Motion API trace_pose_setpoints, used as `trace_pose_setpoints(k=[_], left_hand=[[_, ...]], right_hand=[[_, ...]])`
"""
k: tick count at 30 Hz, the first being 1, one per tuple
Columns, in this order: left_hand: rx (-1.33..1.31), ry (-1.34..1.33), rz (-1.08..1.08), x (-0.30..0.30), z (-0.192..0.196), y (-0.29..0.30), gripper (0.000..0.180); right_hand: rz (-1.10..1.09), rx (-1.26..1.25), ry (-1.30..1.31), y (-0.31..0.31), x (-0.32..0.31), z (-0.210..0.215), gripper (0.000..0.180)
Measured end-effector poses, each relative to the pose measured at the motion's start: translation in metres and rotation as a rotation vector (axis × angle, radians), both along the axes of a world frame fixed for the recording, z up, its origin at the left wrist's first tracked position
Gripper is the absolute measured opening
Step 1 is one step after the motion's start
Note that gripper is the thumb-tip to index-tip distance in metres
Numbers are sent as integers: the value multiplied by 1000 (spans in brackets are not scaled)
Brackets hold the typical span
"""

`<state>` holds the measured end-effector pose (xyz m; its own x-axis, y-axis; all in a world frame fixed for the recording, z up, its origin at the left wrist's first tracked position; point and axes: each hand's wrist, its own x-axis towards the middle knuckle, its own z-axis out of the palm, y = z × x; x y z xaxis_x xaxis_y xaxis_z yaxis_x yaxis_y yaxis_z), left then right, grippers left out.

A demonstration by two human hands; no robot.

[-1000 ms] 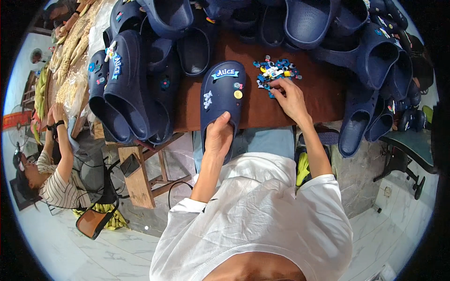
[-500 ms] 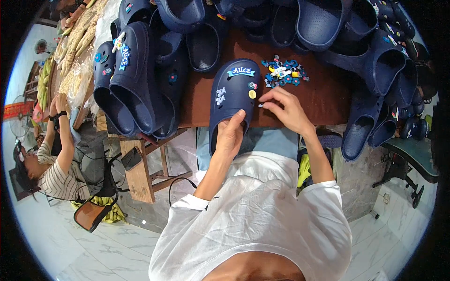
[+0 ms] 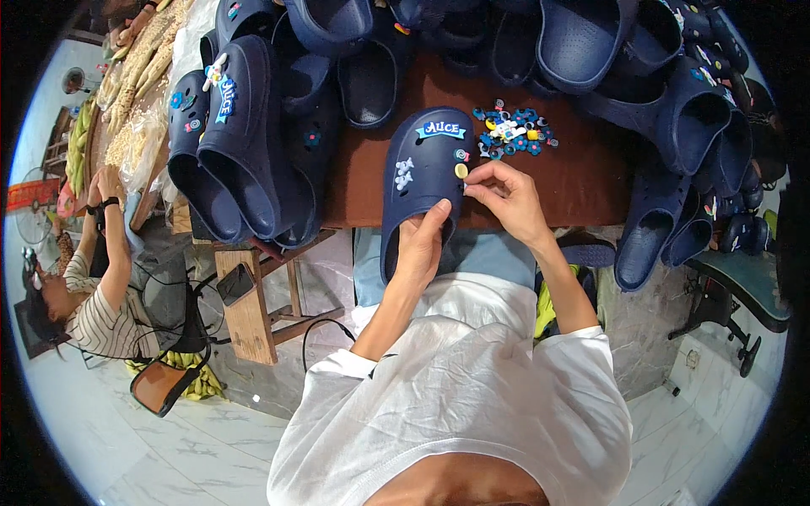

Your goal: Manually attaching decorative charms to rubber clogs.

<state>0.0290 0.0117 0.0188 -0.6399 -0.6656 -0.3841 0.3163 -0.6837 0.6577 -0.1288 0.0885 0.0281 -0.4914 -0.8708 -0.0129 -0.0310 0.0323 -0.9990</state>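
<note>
Nearest, dressed in a creased white shirt (image 3: pixel 456 379) of soft cloth. Gripping a navy clog (image 3: pixel 428 185) with the left hand (image 3: pixel 419 244), thumb over the rim and fingers tucked into the foot opening. Held with its toe over the bench (image 3: pixel 582 185) and its heel toward the lap. At its right edge, poised with the right hand (image 3: pixel 510 201), thumb and forefinger drawn close just beside a round yellow charm (image 3: pixel 461 171); impossible to tell whether pinching anything small. Lettered at the toe, in white capitals, on a blue ribbon-shaped charm (image 3: pixel 440 129). Also decorated with a swirl charm (image 3: pixel 461 155) above the yellow one and, on the left, two pale figure charms (image 3: pixel 403 174). Beyond the right hand, heaped on smooth brown covering: a pile of charms (image 3: pixel 515 132), glossy, in blue, white, black and yellow. To the left, leaning together, matte navy clogs (image 3: pixel 245 143), one lettered on a similar ribbon. Crowded along the far and right sides, more clogs (image 3: pixel 693 126), smooth and rounded. Farther left, lying on a rough wooden stool (image 3: pixel 251 333), a dark phone (image 3: pixel 235 285). Past that, seated, a co-worker (image 3: pixel 105 325) in stripes.
</note>
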Motion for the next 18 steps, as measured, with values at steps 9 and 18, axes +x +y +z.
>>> trace_pose_setpoints(k=[9, 18], left_hand=[[4, -42, -43, 1, -1, 7, 45], [-40, -39, 23, -3, 3, 15, 40]], right_hand=[[12, 85, 28, 1, -6, 11, 8], [83, 150, 29, -1, -15, 4, 10]])
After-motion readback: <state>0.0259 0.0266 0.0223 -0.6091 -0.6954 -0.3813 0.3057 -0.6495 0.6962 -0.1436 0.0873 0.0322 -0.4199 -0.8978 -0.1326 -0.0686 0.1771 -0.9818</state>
